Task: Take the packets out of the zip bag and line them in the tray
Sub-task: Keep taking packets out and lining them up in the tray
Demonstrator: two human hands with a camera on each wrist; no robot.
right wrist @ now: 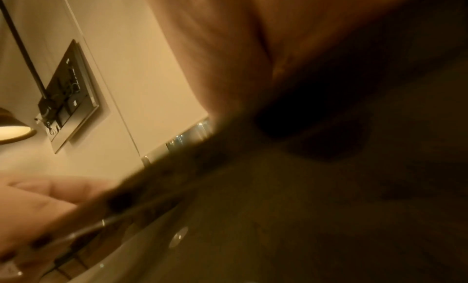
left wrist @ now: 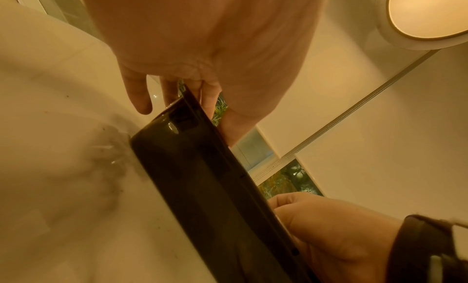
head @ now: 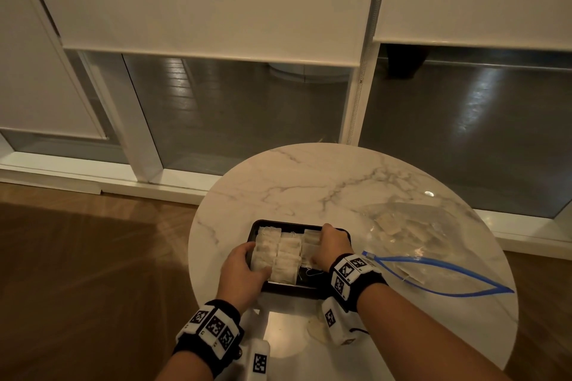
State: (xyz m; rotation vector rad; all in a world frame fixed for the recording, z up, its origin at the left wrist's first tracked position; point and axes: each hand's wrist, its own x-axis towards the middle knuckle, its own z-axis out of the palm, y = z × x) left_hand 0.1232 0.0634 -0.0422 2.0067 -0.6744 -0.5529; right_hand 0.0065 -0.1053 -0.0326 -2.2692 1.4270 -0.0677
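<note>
left hand (head: 244, 269): bare, no sleeve | left wrist band (head: 210, 329): black strap, white blocks with black-and-white square markers | right hand (head: 332, 246): bare, no sleeve | right wrist band (head: 353, 280): black strap, same marker blocks | white camera housings under both wrists, each with a marker

- I face a round marble table (head: 325, 182) on wood floor (head: 93, 257).
- Pale roller blinds (head: 216, 0) hang partway over dark windows (head: 241, 114).
- A lit lamp (left wrist: 428, 13) glows nearby.
</note>
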